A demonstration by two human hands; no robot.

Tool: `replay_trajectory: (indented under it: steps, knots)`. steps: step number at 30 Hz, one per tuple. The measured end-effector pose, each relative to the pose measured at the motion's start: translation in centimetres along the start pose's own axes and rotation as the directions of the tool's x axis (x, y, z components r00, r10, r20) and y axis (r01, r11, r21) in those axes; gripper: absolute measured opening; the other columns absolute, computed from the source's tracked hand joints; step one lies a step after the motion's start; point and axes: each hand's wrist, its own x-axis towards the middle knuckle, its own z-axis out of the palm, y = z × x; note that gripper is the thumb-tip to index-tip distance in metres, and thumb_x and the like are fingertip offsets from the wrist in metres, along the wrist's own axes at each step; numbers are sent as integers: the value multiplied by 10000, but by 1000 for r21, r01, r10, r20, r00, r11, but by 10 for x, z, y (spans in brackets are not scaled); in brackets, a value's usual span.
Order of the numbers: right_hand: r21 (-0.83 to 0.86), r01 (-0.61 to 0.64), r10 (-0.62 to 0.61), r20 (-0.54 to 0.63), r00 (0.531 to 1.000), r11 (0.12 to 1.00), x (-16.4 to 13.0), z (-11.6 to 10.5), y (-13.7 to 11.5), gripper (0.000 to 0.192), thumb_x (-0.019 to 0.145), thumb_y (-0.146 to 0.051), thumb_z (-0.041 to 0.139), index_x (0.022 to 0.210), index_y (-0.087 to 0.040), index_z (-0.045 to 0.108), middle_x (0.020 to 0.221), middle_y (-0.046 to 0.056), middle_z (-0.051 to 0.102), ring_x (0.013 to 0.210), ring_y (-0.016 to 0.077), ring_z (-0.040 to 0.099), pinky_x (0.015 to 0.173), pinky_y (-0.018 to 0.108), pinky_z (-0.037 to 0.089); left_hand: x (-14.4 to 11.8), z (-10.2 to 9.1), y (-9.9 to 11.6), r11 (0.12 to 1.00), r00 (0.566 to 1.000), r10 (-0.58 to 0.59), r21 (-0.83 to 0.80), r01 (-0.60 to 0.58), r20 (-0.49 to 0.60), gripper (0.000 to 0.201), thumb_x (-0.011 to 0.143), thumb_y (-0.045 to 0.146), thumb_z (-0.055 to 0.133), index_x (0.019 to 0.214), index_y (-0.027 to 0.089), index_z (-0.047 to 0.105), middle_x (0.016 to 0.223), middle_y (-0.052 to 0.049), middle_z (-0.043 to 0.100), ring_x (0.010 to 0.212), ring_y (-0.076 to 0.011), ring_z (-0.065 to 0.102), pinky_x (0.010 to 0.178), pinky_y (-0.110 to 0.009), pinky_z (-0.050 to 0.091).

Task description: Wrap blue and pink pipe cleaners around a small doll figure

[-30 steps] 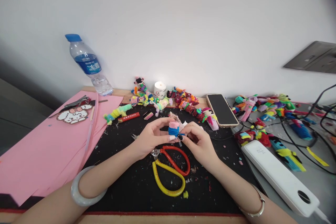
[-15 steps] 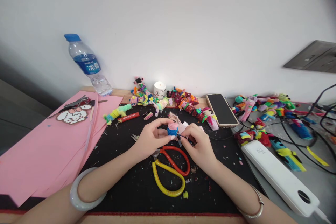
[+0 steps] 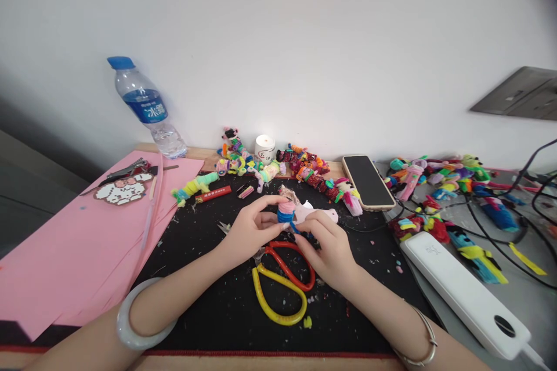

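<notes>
My left hand (image 3: 251, 229) pinches a small pink-and-blue pipe-cleaner figure (image 3: 285, 212) above the black mat (image 3: 204, 301). My right hand (image 3: 324, 243) meets it from the right, its fingertips gripping the blue strand at the figure's lower side. Both hands hover just above a pair of scissors with one red and one yellow handle loop (image 3: 282, 281) that lies on the mat. A pale bangle sits on my left wrist and a thin bracelet on my right.
Pink paper sheets (image 3: 73, 243) lie left, with a water bottle (image 3: 145, 107) behind them. Finished pipe-cleaner figures (image 3: 304, 171), a small white jar (image 3: 265, 148) and a phone (image 3: 368, 181) line the wall. More figures (image 3: 439, 177), cables and a white power strip (image 3: 463, 293) fill the right.
My right hand has shifted slightly down and left, drawing the blue strand under the figure. The left hand keeps the figure almost still.
</notes>
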Motion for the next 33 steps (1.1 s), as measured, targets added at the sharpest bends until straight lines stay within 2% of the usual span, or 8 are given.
replay_trajectory:
  steps: [5, 10, 14, 18, 23, 29, 33]
  knots:
    - [142, -63, 75, -78, 994, 988, 3, -5, 0, 170, 873, -124, 431, 975, -194, 547, 884, 55, 547, 812, 173, 520, 701, 311, 428, 3, -1, 2, 974, 997, -44, -218, 56, 59, 413, 735, 153, 668, 1120, 217, 533, 1238, -74, 511, 990, -214, 593, 831, -348, 523]
    - [172, -143, 162, -104, 981, 975, 4, -2, 3, 258, 860, -120, 457, 1094, -218, 505, 871, 33, 528, 718, 148, 493, 622, 277, 410, 2, -1, 9, 935, 979, -146, -303, 184, 146, 427, 771, 132, 635, 1162, 256, 519, 1257, -60, 497, 948, -188, 620, 834, -325, 525]
    - [172, -128, 146, -97, 984, 977, 4, -1, 5, 337, 855, -127, 471, 1175, -232, 467, 932, 43, 541, 743, 154, 496, 640, 284, 415, 0, -1, 10, 897, 954, -182, -357, 261, 240, 456, 781, 112, 622, 1191, 281, 518, 1237, -54, 507, 880, -164, 652, 817, -281, 531]
    - [172, -97, 104, -34, 994, 980, 5, -2, 6, 357, 865, -136, 467, 1204, -244, 471, 997, 45, 568, 797, 159, 511, 688, 291, 426, -2, -3, 8, 881, 935, -197, -365, 301, 296, 454, 782, 137, 628, 1194, 300, 526, 1186, -51, 530, 847, -161, 662, 767, -262, 548]
    - [204, -120, 119, 16, 993, 972, 3, -2, 7, 372, 866, -123, 453, 1213, -254, 475, 999, 27, 600, 725, 134, 524, 665, 269, 441, -3, -4, 7, 906, 932, -227, -291, 309, 284, 459, 775, 178, 641, 1199, 300, 515, 1150, -68, 537, 768, -153, 664, 619, -215, 555]
    - [224, -153, 151, 26, 988, 963, 3, -1, 6, 364, 865, -120, 449, 1199, -260, 483, 869, 5, 602, 652, 117, 517, 628, 245, 445, -1, -3, 7, 910, 945, -207, -305, 281, 255, 459, 757, 166, 660, 1174, 279, 507, 1022, -48, 581, 768, -149, 652, 662, -248, 551]
    - [269, -175, 174, 29, 984, 947, 2, 2, 8, 400, 862, -119, 438, 1235, -258, 398, 836, -3, 578, 652, 117, 522, 616, 236, 450, -1, -1, 7, 912, 956, -204, -315, 263, 209, 447, 750, 141, 662, 1162, 253, 525, 1010, -47, 593, 755, -128, 642, 700, -257, 546]
